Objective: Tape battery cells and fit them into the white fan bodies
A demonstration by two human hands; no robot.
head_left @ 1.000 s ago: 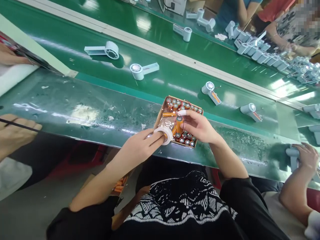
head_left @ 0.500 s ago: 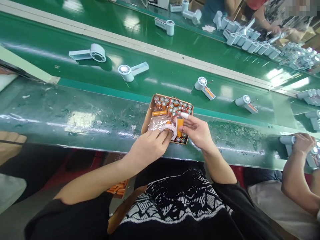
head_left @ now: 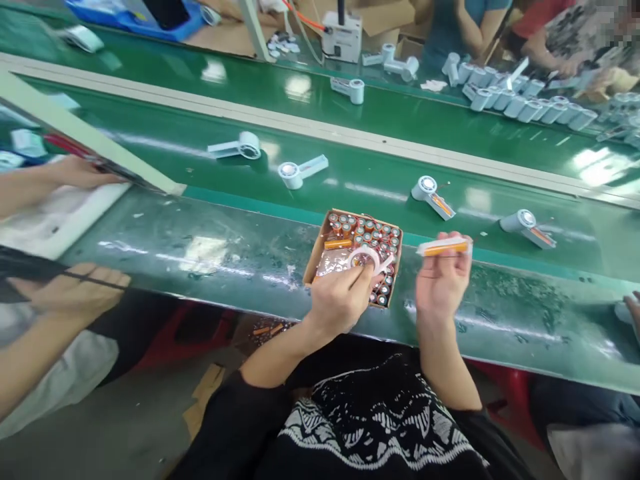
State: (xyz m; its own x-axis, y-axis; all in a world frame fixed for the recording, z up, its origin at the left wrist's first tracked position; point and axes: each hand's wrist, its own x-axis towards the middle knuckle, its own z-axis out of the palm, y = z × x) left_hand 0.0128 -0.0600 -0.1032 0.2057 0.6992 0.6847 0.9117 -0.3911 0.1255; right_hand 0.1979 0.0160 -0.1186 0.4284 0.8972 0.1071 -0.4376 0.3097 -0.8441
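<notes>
My left hand [head_left: 343, 293] pinches a roll of white tape [head_left: 364, 259] over the front part of a cardboard box [head_left: 313, 260]. Several orange batteries [head_left: 367, 227] stand on end in that box with thin wires among them, and one lies on its side. To the right of the box, my right hand [head_left: 443, 280] is raised above the bench edge. Its fingers are closed on an orange battery [head_left: 445, 249] with a whitish strip along it, held roughly level.
Beyond the bench [head_left: 240, 240] runs a green belt with pale blue handheld fan bodies [head_left: 300, 171] lying on it. More fan bodies [head_left: 530, 107] are lined up at the far right. A co-worker's hand [head_left: 85, 290] rests at left, near a slanted pale frame [head_left: 100, 127].
My right hand has moved right, away from the box and tape roll, carrying the battery, which has turned from upright to level. The view has shifted left.
</notes>
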